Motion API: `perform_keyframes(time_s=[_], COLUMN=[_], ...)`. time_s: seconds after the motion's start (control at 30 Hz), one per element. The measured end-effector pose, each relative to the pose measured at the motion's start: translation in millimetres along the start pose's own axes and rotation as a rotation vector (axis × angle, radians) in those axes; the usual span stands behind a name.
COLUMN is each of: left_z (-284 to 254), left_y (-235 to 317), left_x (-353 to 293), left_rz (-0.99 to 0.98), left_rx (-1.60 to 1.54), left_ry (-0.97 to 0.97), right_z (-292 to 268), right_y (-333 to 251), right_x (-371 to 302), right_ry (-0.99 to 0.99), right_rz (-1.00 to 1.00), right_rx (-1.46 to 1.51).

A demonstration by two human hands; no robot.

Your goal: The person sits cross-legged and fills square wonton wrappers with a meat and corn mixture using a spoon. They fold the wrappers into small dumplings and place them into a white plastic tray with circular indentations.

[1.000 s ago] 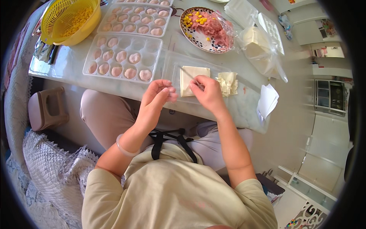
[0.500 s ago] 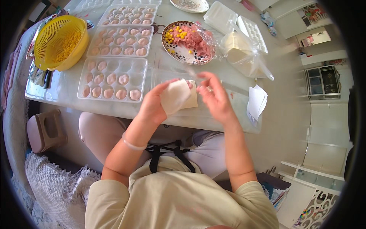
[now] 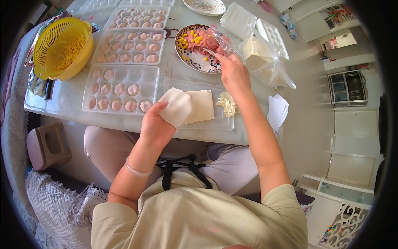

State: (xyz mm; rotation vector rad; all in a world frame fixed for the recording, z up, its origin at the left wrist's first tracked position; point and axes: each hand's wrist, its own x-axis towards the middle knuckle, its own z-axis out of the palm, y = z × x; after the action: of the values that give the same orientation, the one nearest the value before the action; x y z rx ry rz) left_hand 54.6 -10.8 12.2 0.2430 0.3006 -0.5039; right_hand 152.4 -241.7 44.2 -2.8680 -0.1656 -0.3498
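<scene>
My left hand point(image 3: 155, 128) is closed on the edge of a pale square dough wrapper point(image 3: 178, 108), which lies tilted over the palm and fingers. Just right of it, a stack of wrappers point(image 3: 203, 107) rests on a clear plastic tray point(image 3: 224, 124), beside crumpled dough scraps point(image 3: 227, 105). Over the near right rim of a patterned plate point(image 3: 191, 61), my right hand point(image 3: 235, 75) grips a thin metal utensil point(image 3: 209, 52); its tip touches the pink minced meat point(image 3: 207, 38), so its exact kind is unclear. Yellow corn kernels point(image 3: 195, 40) dot the meat.
Left of my hands, compartment trays point(image 3: 120, 71) hold small wrapped dumplings. A yellow basket point(image 3: 85, 58) of corn stands at the far left. To the right are a plastic bag of wrappers point(image 3: 259, 54), white containers point(image 3: 238, 18) and folded white paper point(image 3: 277, 110).
My right hand has moved from beside the wrapper up to the plate, and now holds the utensil in the meat. My left hand has drawn slightly left and down with the wrapper.
</scene>
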Motion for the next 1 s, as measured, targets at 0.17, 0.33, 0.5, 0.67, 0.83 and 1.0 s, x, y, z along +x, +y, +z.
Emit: perform_keyframes(time_s=[0.17,0.33,0.5,0.67,0.83,1.0], left_z=[6,8,15,17,16,17], left_y=[-2,0,2,-1,1,1], left_x=[5,6,9,8,11,16], left_rz=[-0.007,0.03,0.047,0.034,0.034,0.051], left_rx=[0.071,0.125,0.088,0.097,0.091,0.088], left_ry=[0.021,0.063,0.143,0.132,0.138,0.123], right_z=[-3,-30,-44,-26,-25,-15], right_y=[-9,-5,-4,4,18,30], right_x=[13,19,20,23,17,16], right_ry=[-0.124,-0.277,-0.231,-0.239,-0.249,-0.245], right_rz=[-0.03,-0.042,0.028,0.014,-0.021,-0.05], right_rx=[-0.21,-0.269,-0.255,-0.286,-0.102,0.09])
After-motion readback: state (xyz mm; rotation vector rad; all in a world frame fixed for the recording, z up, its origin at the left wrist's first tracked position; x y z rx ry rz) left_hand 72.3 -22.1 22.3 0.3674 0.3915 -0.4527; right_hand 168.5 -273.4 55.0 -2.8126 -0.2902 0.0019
